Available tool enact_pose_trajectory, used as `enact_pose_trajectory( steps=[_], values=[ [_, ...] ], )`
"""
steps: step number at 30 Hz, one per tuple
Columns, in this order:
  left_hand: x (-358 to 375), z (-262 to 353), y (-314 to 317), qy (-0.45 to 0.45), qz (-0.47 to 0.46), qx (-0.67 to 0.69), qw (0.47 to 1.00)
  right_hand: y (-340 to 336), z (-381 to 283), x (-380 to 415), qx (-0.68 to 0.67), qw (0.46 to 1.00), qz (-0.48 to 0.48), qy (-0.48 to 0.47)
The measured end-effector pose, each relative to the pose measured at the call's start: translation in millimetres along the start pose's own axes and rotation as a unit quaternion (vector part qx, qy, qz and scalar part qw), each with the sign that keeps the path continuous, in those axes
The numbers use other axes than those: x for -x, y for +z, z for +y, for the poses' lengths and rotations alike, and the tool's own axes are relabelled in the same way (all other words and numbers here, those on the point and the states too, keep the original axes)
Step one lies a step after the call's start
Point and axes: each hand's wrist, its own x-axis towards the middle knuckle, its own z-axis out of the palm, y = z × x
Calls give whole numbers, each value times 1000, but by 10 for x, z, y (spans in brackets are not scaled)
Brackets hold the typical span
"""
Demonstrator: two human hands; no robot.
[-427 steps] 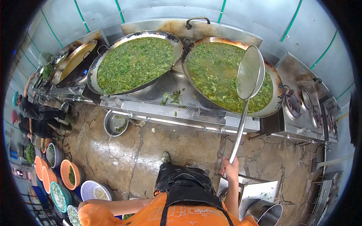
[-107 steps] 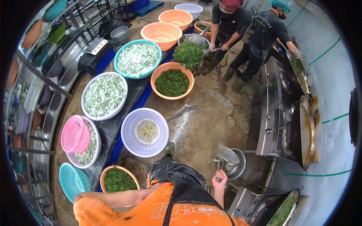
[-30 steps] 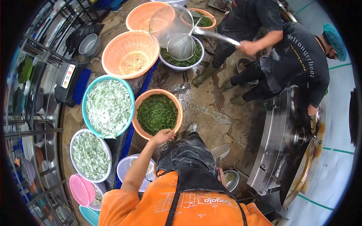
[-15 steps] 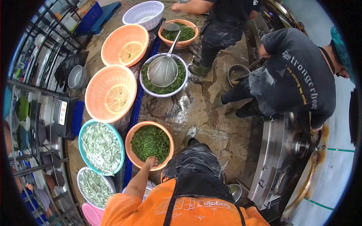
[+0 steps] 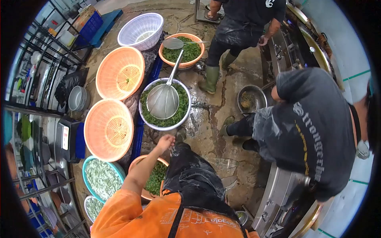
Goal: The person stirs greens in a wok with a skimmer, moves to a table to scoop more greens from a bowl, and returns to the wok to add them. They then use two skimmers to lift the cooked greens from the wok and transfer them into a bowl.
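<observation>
My left hand is stretched forward with loose fingers and holds nothing. It hovers just below the rim of a white basin full of dark chopped greens. A large metal strainer ladle lies in that basin, its long handle pointing away from me. Under my left forearm sits an orange basket of greens. My right hand is hidden behind my body and black apron.
Two empty orange baskets, a white basket and a teal basin of pale cut vegetables line the left. Two people in dark shirts stand ahead and right by the steel stove. A metal bowl sits on the wet floor.
I have stepped forward along the row of baskets. My left hand lifted off the orange basket of greens and now reaches toward the white basin holding the strainer ladle.
</observation>
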Motion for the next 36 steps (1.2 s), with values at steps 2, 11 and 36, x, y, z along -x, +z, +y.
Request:
enact_pose_trajectory(
  steps=[2, 11, 36],
  values=[
    [-606, 379, -143, 17, -9, -39, 999, 173, -192, -272, -8, 1000, -3, 5],
    [-4040, 1727, -608, 194, 161, -313, 916, 2815, -1574, -2017, -19, 998, 59, -21],
    [-3958, 2372, -1086, 292, 142, -215, 921, 3062, -1575, -1532, -102, 942, 305, -93]
  ],
)
